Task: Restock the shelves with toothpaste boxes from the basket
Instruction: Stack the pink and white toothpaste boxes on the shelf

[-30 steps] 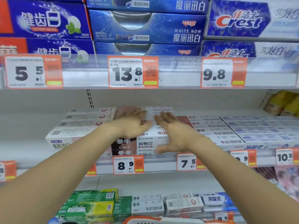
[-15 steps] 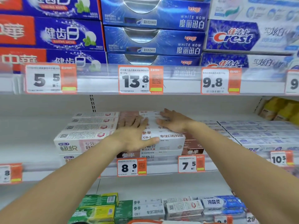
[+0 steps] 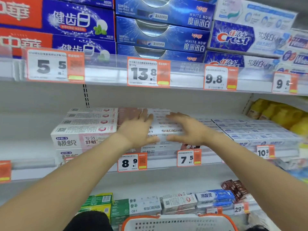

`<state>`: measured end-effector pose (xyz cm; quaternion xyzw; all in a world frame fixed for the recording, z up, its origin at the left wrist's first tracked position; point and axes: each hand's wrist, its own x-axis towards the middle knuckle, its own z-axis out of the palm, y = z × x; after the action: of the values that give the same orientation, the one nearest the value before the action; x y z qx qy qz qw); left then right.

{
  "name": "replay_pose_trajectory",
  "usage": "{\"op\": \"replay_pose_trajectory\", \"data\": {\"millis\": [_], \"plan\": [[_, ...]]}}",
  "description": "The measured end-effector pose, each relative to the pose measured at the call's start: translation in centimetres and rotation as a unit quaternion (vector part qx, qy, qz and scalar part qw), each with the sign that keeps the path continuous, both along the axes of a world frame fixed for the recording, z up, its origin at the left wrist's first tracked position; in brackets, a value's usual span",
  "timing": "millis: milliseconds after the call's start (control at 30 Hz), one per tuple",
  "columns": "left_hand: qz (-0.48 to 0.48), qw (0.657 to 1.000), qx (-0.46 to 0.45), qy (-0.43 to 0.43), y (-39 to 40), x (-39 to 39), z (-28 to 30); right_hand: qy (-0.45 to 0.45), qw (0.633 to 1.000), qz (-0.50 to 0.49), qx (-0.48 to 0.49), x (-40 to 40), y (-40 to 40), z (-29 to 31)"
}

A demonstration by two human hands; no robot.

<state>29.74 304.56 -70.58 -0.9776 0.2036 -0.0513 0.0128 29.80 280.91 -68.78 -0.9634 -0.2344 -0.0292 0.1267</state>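
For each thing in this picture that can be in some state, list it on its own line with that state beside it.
left hand: open, fingers straight, flat on the white toothpaste boxes
right hand: open, fingers spread, on the same boxes
white toothpaste boxes: stacked, lying flat on the middle shelf
pink and white boxes: stacked, lying flat, left of the hands
basket: below the hands, contents not visible
blue boxes: stacked on the top shelf

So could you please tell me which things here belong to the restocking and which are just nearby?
In the job:
left hand
right hand
white-and-brown toothpaste boxes under both hands
white plastic basket with orange rim

Just nearby:
blue White Now boxes
yellow packs
orange 8.9 price tag
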Motion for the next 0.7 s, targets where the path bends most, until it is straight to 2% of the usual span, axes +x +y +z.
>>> {"op": "replay_pose_trajectory", "data": {"millis": [100, 233, 367, 500, 700], "plan": [[-0.021, 0.997, 0.019, -0.076, -0.8, -1.5, -0.7, -0.042, 0.998, -0.013, -0.053, -0.2, -0.5, -1.5], [0.004, 0.995, 0.050, -0.089, -0.8, -2.1, -2.8, -0.043, 0.999, -0.024, 0.023, -0.6, -0.2, -4.1], [-0.010, 0.991, 0.062, -0.122, -0.6, -1.8, -3.3, -0.061, 0.994, -0.020, 0.089, -0.7, -1.0, -6.6], [-0.018, 0.990, 0.037, -0.138, -0.3, -1.7, -3.7, -0.074, 0.992, -0.025, 0.095, -0.5, -0.9, -6.8], [-0.007, 0.987, 0.081, -0.135, -0.8, -1.8, -3.6, -0.045, 0.995, -0.024, 0.083, -0.5, -0.9, -6.3]]}}
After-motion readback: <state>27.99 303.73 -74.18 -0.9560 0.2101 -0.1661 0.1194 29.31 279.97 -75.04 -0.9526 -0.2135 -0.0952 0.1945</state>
